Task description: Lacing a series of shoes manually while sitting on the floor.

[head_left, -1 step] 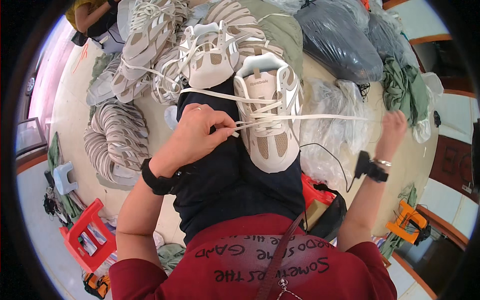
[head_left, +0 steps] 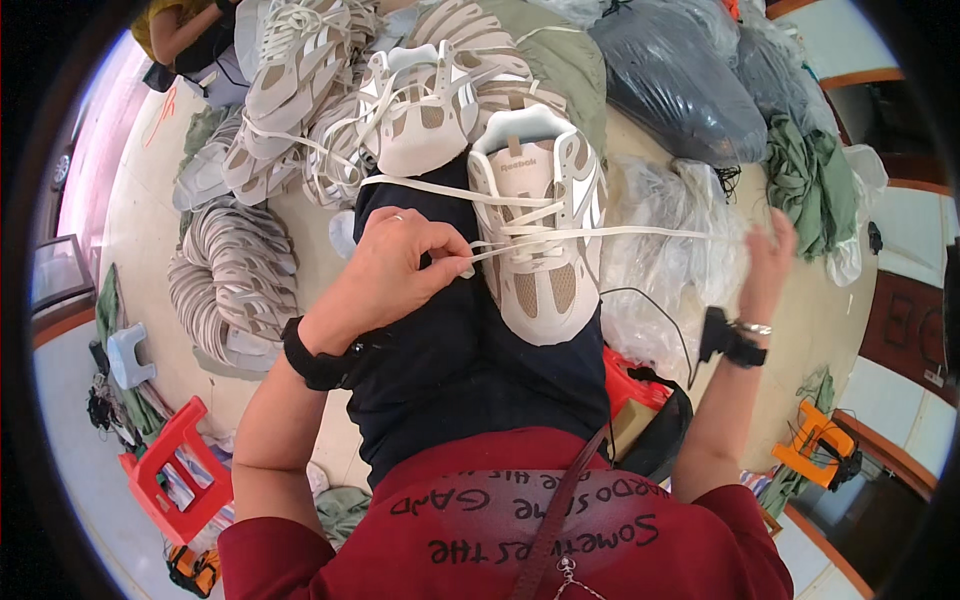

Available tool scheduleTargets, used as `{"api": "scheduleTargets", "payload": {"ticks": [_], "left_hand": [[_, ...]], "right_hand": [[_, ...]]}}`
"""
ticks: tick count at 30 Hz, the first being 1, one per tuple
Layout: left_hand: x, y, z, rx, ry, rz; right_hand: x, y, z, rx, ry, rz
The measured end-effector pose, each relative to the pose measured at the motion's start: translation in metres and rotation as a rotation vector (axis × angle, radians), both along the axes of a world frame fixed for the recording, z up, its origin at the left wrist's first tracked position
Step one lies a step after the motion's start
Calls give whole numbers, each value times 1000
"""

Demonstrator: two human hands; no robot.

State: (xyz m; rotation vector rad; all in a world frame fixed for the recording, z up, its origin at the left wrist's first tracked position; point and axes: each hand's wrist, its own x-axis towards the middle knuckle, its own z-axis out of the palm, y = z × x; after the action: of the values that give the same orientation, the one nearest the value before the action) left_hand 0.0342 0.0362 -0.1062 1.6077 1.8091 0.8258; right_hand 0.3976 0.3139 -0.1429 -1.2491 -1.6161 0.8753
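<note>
A beige and white sneaker point(head_left: 520, 290) rests on my dark-trousered lap, its toe pointing toward me. My left hand point(head_left: 400, 262) is beside it on the left, thumb and forefinger pinching a shoelace point(head_left: 490, 252) near the lower eyelets. From the shoe's right side another length of white lace point(head_left: 650, 232) stretches through the air toward my right hand point(head_left: 768, 262). That hand is raised and smeared by motion, so whether its fingers grip the lace end cannot be made out. A matching sneaker point(head_left: 420, 125) sits just beyond, at the left.
Piles of beige shoe uppers point(head_left: 235, 280) lie on the floor at the left and far left. Clear plastic bags point(head_left: 660, 260) and a grey plastic-wrapped bundle point(head_left: 680, 90) are at the right. A red stool point(head_left: 185, 470) stands near left, an orange stool point(head_left: 815, 445) near right.
My right hand has shifted slightly left toward the shoe, and the stretched lace now bows a little. My left hand and the sneaker stay in place.
</note>
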Motion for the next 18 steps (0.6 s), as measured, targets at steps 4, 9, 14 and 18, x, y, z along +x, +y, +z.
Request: {"api": "scheduleTargets", "payload": {"ticks": [4, 9, 14, 18], "left_hand": [[2, -2, 7, -59, -9, -24], [5, -14, 12, -86, -33, 21], [4, -17, 4, -80, -39, 78], [4, -17, -2, 12, 59, 141]], "right_hand": [[-71, -72, -6, -42, -267, 498], [-134, -118, 22, -119, -264, 718], [-139, -115, 12, 9, -264, 771], [-129, -113, 13, -116, -272, 596]]}}
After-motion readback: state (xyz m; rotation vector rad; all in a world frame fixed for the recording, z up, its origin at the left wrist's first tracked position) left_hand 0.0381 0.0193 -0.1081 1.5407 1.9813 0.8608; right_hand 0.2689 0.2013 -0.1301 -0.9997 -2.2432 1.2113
